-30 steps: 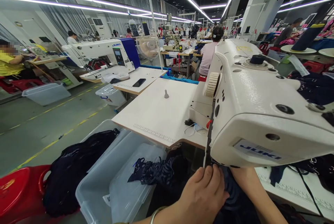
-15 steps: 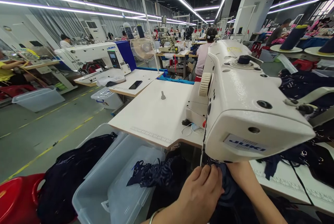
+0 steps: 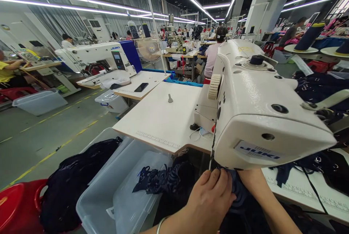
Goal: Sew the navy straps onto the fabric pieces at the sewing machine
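Note:
A white sewing machine (image 3: 261, 128) fills the right of the head view, its head hanging over my hands. My left hand (image 3: 211, 196) is closed on dark navy fabric (image 3: 241, 201) just below the machine head, with fingertips bunched at the fabric's edge. From the right, my right hand (image 3: 249, 176) reaches in under the machine head; its fingers are hidden there, though the wrist lies against the same fabric. The needle area is covered by the machine head and my left fingers. More ruffled navy fabric (image 3: 160, 178) trails leftward over a clear plastic bin.
The clear bin (image 3: 95, 208) stands left of my knees, with dark garments (image 3: 79, 176) and a red stool (image 3: 19, 205) beyond. A small grey metal piece (image 3: 170, 98) lies on the white table (image 3: 152, 117). Navy garments (image 3: 321, 161) are heaped at right; a co-worker (image 3: 211, 57) sits ahead.
My left hand stays on the fabric with its fingers slightly shifted. The view has tilted a little; otherwise the fabric and bins look the same.

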`<control>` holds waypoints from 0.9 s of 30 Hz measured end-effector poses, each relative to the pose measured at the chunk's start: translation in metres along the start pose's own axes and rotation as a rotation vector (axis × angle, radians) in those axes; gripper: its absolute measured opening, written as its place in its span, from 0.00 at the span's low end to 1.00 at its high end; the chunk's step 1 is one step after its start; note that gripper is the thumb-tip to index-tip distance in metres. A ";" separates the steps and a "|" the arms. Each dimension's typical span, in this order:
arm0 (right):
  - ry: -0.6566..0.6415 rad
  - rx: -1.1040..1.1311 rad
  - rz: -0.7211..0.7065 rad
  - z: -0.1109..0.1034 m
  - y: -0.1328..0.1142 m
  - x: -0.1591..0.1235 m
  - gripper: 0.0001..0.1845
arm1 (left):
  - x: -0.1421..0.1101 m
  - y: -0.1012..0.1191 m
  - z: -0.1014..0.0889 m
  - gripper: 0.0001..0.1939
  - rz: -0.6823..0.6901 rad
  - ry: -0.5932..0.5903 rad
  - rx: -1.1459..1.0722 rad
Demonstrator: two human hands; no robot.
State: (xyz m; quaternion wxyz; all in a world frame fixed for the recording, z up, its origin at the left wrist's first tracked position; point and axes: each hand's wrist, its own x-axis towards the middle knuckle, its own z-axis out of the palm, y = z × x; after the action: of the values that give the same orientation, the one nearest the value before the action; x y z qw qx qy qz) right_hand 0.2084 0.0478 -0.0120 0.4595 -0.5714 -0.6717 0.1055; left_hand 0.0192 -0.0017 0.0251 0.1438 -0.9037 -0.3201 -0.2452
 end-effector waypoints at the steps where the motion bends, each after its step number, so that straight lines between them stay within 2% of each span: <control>1: 0.001 0.002 -0.001 0.000 0.000 0.000 0.11 | 0.000 0.000 0.000 0.20 -0.002 0.004 0.004; 8: -0.003 0.046 0.013 -0.002 0.003 0.002 0.09 | 0.001 0.000 -0.001 0.20 0.006 -0.023 0.027; 16: -0.062 0.171 0.085 0.002 -0.002 0.007 0.11 | 0.005 0.002 -0.002 0.17 -0.050 0.096 0.047; 21: -0.052 0.196 0.152 -0.001 -0.017 0.008 0.15 | 0.002 -0.004 0.011 0.18 -0.104 0.285 -0.018; 25: -0.013 0.235 0.196 -0.002 -0.031 0.010 0.17 | -0.010 -0.016 0.028 0.16 -0.071 0.297 -0.152; 26: -0.008 0.255 0.201 -0.003 -0.034 0.011 0.18 | -0.014 -0.018 0.033 0.16 -0.118 0.304 -0.243; 27: -0.007 0.279 0.202 -0.003 -0.038 0.012 0.19 | -0.018 -0.020 0.037 0.19 -0.246 0.314 -0.359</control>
State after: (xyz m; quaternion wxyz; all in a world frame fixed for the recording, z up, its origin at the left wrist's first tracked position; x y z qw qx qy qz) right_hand 0.1867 0.0447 0.0209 0.5192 -0.5664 -0.5910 0.2454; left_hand 0.0065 0.0193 -0.0134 -0.0019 -0.8200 -0.3527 -0.4508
